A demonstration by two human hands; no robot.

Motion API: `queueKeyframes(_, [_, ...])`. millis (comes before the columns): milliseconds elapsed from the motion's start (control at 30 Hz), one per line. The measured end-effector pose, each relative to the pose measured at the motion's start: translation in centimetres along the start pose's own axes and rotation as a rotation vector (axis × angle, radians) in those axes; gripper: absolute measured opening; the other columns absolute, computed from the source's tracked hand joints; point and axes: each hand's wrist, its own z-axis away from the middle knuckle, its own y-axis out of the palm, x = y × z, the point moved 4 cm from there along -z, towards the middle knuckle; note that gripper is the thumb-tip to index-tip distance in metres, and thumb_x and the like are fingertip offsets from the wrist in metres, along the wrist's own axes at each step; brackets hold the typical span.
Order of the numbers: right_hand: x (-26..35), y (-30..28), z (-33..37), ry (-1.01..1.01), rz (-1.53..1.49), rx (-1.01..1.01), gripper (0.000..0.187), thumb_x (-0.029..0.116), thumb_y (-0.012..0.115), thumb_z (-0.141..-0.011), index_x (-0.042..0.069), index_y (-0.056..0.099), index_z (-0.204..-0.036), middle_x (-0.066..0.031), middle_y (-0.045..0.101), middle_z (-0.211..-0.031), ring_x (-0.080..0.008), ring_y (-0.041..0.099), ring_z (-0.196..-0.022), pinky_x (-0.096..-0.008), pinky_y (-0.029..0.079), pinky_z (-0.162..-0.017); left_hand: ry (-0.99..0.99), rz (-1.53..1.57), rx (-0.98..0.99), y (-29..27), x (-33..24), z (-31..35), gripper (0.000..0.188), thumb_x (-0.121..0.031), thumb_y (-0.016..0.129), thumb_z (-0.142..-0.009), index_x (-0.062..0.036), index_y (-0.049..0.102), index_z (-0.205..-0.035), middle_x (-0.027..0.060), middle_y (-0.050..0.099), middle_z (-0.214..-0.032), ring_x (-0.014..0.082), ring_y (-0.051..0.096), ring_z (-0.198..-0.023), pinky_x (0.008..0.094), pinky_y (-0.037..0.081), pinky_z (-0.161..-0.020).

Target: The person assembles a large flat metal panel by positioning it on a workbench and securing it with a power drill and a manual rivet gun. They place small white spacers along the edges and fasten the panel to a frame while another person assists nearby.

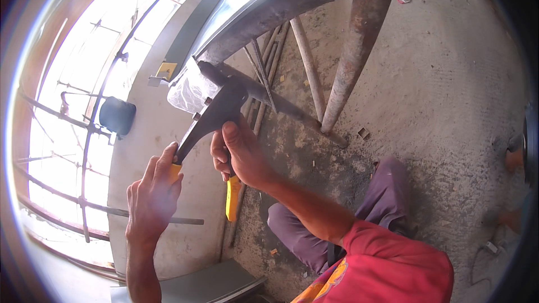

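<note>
In the head view, you are gripping a plier-like tool (224, 100) with both hands, just beside the shiny sheet piece (190, 91) near the end of the rusty pipe frame (357, 50). The fingers of your left hand (151, 196) are wrapping one yellow handle (175, 172), while those of your right hand (247, 157) are curling around the dark shank above the other yellow handle (232, 199), the thumb lying along the broad head. The handles are standing apart; whether the jaws are biting anything, you cannot tell from here. If you are working that edge, you are probably doing best by seating it deep and square before squeezing. You are likely losing leverage by holding so high on the right; sliding down to the yellow handle should help, and is also clearing your thumb from the pivoting head.
</note>
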Motion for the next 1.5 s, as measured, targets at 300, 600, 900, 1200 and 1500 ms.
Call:
queueKeyframes(300, [-1.2, 2.2, -1.2, -0.078, -0.274, -0.069, 0.032, 0.042, 0.035, -0.103, 0.010, 0.032, -0.102, 0.0021, 0.041, -0.068, -0.0044, 0.039, -0.046, -0.0199, 0.036, -0.037, 0.005, -0.146, -0.191, 0.8, 1.7, 0.2, 0.055, -0.009, 0.074, -0.078, -0.0099, 0.051, -0.127, 0.0079, 0.061, -0.088, 0.0256, 0.065, -0.067, 0.0373, 0.050, -0.058])
queueKeyframes(600, [-3.1, 0.9, -1.6, -0.027, -0.264, 0.070, 0.051, 0.052, 0.046, -0.097, 0.007, 0.034, -0.119, 0.0003, 0.046, -0.071, -0.0079, 0.046, -0.057, -0.0240, 0.044, -0.049, 0.080, -0.218, -0.140, 0.6, 3.6, -0.7, 0.053, -0.009, 0.078, -0.072, -0.0083, 0.055, -0.120, 0.0063, 0.059, -0.081, 0.0221, 0.064, -0.065, 0.0330, 0.051, -0.054])
queueKeyframes(900, [-2.7, 1.3, -1.0, 0.083, -0.425, 0.128, 0.042, 0.044, 0.047, -0.098, 0.009, 0.035, -0.120, -0.0018, 0.045, -0.069, -0.0100, 0.046, -0.056, -0.0265, 0.044, -0.049, -0.068, -0.061, -0.094, -0.7, 1.6, 0.4, 0.041, -0.014, 0.075, -0.075, -0.0080, 0.059, -0.112, 0.0072, 0.063, -0.083, 0.0268, 0.065, -0.063, 0.0355, 0.051, -0.057])
queueKeyframes(1200, [-2.7, -3.9, -1.6, 0.121, -0.107, 0.163, 0.042, 0.043, 0.041, -0.101, 0.011, 0.034, -0.127, 0.0012, 0.039, -0.064, -0.0077, 0.036, -0.050, -0.0244, 0.034, -0.046, -0.111, -0.035, 0.031, 1.4, 3.0, -0.6, 0.039, -0.009, 0.072, -0.076, -0.0114, 0.055, -0.112, 0.0105, 0.069, -0.091, 0.0309, 0.067, -0.069, 0.0378, 0.054, -0.060])
queueKeyframes(1500, [-1.0, 0.1, -1.1, 0.102, -0.313, 0.060, 0.039, 0.040, 0.045, -0.098, 0.008, 0.039, -0.120, -0.0001, 0.041, -0.063, -0.0096, 0.043, -0.050, -0.0260, 0.041, -0.046, -0.229, 0.193, 0.103, 1.6, 2.1, 0.2, 0.036, -0.012, 0.072, -0.079, -0.0090, 0.055, -0.110, 0.0135, 0.067, -0.087, 0.0344, 0.067, -0.072, 0.0403, 0.053, -0.064])
